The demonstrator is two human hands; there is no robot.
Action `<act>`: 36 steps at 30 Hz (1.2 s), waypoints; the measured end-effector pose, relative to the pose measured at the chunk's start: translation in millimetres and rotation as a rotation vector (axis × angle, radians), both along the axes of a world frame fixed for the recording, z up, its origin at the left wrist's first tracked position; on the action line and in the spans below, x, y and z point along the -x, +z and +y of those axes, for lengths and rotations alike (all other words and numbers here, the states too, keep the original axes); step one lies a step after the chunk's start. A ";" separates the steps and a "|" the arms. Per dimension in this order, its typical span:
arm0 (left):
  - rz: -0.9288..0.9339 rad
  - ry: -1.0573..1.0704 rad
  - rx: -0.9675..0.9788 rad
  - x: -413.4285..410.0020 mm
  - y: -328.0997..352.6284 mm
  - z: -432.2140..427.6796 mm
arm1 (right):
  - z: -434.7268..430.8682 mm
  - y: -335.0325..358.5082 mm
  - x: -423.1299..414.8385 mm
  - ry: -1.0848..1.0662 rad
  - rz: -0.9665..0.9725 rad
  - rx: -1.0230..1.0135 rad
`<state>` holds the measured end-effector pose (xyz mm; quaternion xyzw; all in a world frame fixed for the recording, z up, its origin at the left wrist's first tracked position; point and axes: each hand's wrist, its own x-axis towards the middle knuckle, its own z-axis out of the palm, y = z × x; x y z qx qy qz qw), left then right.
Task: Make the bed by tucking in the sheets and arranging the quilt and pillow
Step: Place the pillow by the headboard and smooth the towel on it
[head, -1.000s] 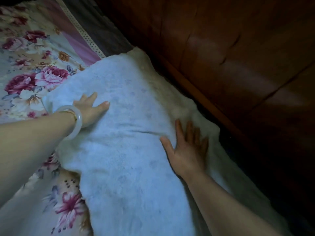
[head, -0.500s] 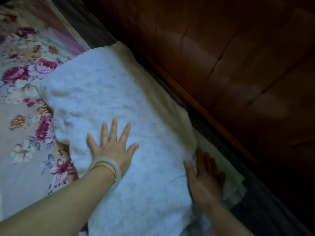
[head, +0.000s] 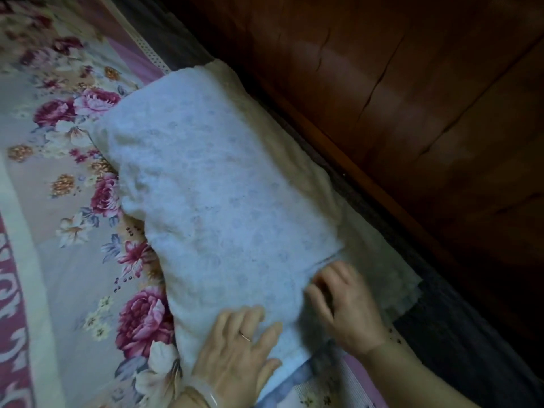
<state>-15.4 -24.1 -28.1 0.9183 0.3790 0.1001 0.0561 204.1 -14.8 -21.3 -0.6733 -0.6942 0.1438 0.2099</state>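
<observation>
A long pillow (head: 217, 201) under a pale blue-white towel cover lies along the head of the bed, on the floral sheet (head: 73, 260). My left hand (head: 238, 348), with a ring and a pale bangle, rests flat on the pillow's near end, fingers spread. My right hand (head: 344, 304) sits at the pillow's near right edge with its fingers curled into the cover; motion blur hides how tightly it holds. A cream layer (head: 382, 260) sticks out from under the pillow on the right.
The dark wooden headboard (head: 412, 98) runs diagonally close along the pillow's right side, with a narrow dark gap (head: 368, 201) between. A pink and white patterned border (head: 17, 290) of the bedding runs down the left edge.
Both hands have slid toward me to the pillow's near end. The right hand's fingers went from flat to curled at the cover's edge. The pillow lies further into view.
</observation>
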 end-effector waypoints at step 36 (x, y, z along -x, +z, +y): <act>0.121 0.290 1.347 15.8 -30.8 18.0 | 30.5 -13.9 3.1 0.173 -0.217 0.368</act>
